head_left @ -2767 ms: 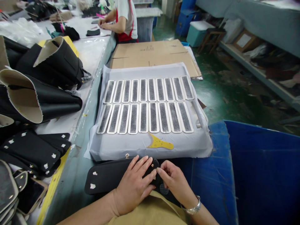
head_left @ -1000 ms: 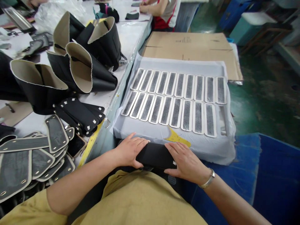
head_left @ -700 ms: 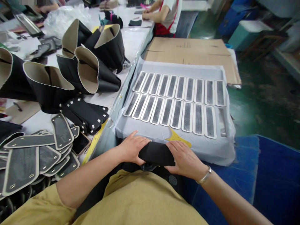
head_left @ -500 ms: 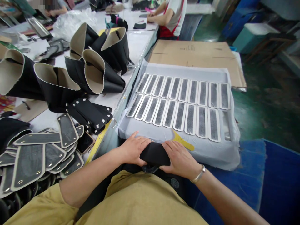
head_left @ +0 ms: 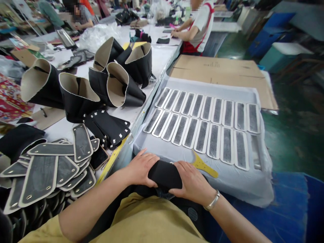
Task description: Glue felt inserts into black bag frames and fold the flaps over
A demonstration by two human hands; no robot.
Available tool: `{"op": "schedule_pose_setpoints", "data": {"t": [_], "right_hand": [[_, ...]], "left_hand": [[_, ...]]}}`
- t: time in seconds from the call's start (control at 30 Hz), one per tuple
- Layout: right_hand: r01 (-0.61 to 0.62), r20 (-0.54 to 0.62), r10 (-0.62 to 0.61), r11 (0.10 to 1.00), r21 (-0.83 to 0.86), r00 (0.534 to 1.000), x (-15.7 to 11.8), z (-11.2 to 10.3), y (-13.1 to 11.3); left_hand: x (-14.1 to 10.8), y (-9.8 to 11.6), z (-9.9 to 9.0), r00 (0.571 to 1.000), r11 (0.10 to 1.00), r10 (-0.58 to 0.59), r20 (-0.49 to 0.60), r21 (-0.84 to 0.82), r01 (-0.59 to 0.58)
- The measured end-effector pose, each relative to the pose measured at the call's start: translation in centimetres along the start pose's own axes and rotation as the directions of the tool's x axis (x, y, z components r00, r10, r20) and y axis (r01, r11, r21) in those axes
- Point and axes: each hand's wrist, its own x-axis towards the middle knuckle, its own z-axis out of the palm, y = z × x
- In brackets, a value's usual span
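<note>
At the lower centre of the frame, the left hand [head_left: 140, 168] and right hand [head_left: 193, 184] each keep a closed grip on the ends of a folded black piece [head_left: 165, 174], held at the lap. Just above lies a yellow template [head_left: 204, 165] on a grey cloth [head_left: 177, 155] carrying rows of strips [head_left: 202, 125]. At left, the bench [head_left: 157, 60] holds rolled black pieces [head_left: 118, 84] and flat panels [head_left: 50, 165].

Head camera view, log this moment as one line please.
left hand: grips folded black leather piece | right hand: grips same piece | beyond: grey cloth bearing white-edged grey strips
</note>
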Motion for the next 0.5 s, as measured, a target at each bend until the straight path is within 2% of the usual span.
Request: {"op": "schedule_pose_setpoints", "data": {"t": [0.2, 0.5], "right_hand": [[-0.043, 0.029, 0.042, 0.998, 0.05, 0.999, -0.2, 0.3, 1.1], [-0.096, 0.088, 0.088, 0.992, 0.086, 0.992, 0.4, 0.1, 1.2]], "left_hand": [[0.0, -0.3, 0.3, 0.999, 0.998, -0.046, -0.026, -0.045, 0.045], [0.6, -0.5, 0.3, 0.998, 0.99, -0.059, -0.028, -0.127, 0.055]]}}
